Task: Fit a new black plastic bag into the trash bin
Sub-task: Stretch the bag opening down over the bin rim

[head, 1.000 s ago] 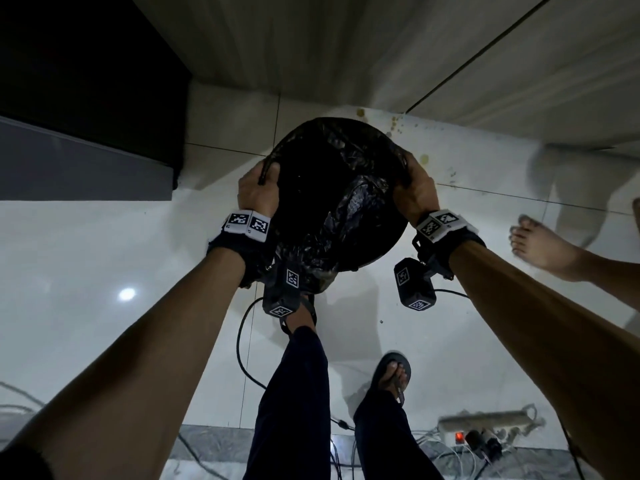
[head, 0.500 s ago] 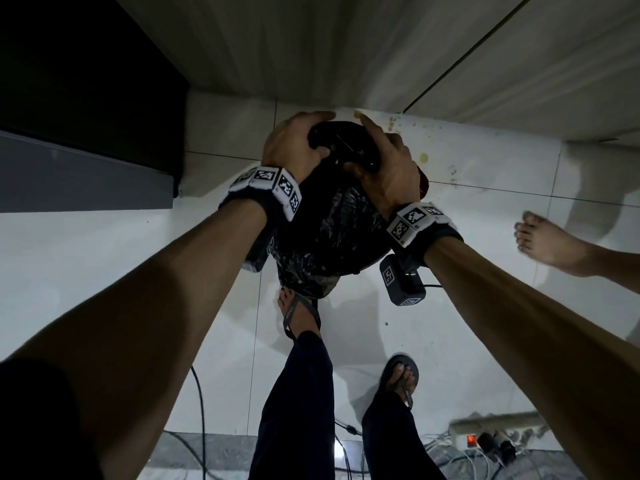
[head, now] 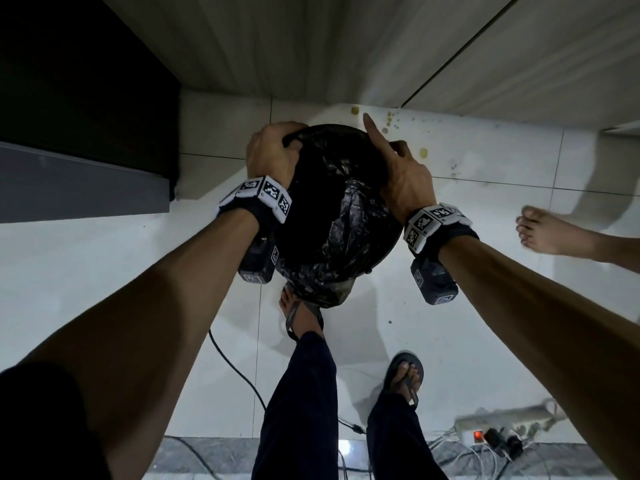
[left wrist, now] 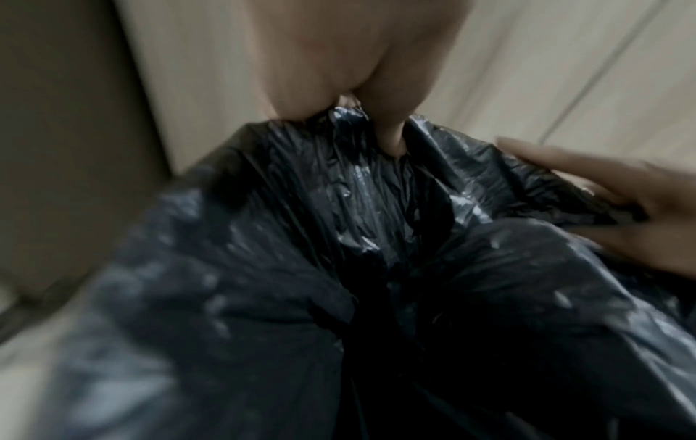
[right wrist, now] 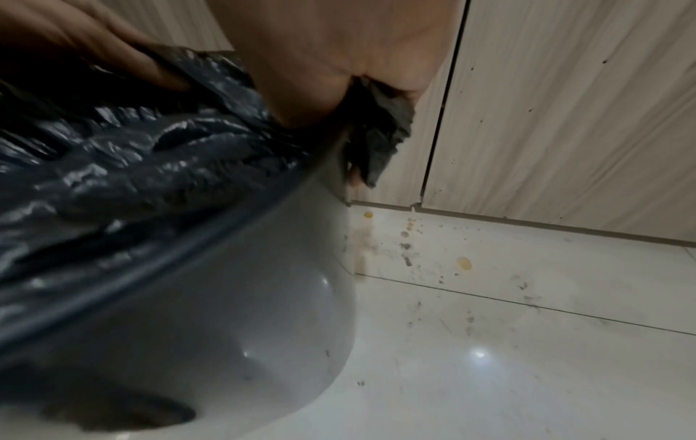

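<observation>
Bag in bin | left hand grip clamps bag | right hand pinches bag

Dim indoor light; glare spots on glossy floor; both wrist views motion-blurred; head view bends at edges.

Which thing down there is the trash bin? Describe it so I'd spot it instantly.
Look where the white tiled floor meets the pale wall. The trash bin stands there, between both hands: round, grey-sided, its mouth filled with crinkled black plastic bag.
</observation>
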